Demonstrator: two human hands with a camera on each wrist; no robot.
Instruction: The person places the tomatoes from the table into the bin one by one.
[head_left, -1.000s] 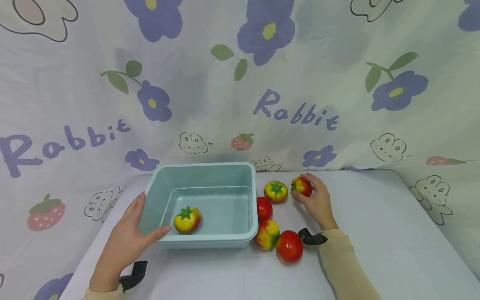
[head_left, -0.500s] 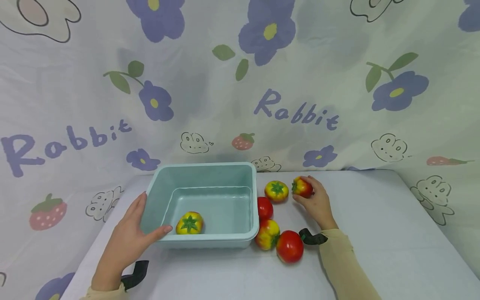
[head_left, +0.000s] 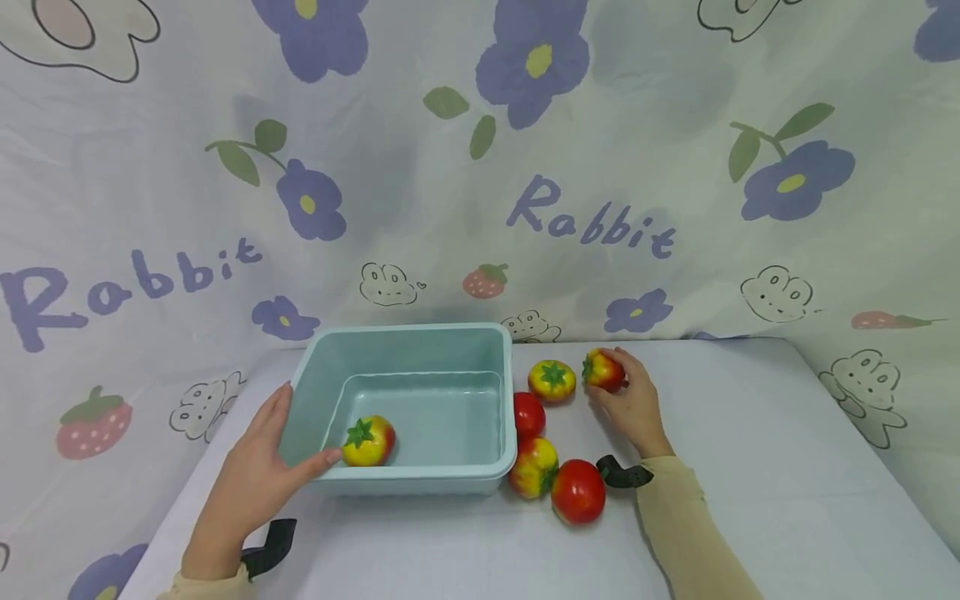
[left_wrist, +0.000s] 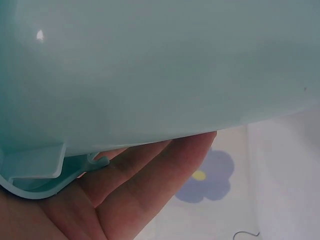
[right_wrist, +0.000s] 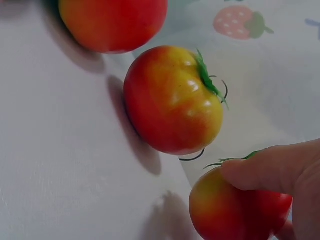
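A pale blue-green plastic basin [head_left: 420, 473] stands left of centre in the head view. My left hand [head_left: 251, 475] holds its front-left corner, thumb over the rim and fingers along the outside wall. The left wrist view shows those fingers [left_wrist: 150, 185] under the rim, against the wall. One yellow-red tomato [head_left: 372, 442] lies inside, near the thumb. At the back right, my right hand [head_left: 633, 404] pinches a red-yellow tomato [head_left: 606, 372] with a green leafy top. In the right wrist view, the thumb [right_wrist: 255, 172] lies across this tomato, with a shadow on the cloth beside it.
Beside the basin's right wall lie a yellow tomato [head_left: 552, 381], a red tomato [head_left: 528, 415] partly hidden by the rim, a yellow-red tomato [head_left: 534, 468] and a larger red tomato [head_left: 578, 492]. White cloth [head_left: 765, 467] covers the table. A printed curtain [head_left: 420, 200] hangs behind.
The tomato in the basin has rolled, its leafy top turning toward me, then back to the left. Both hands stay nearly in place; the right one keeps its tomato.
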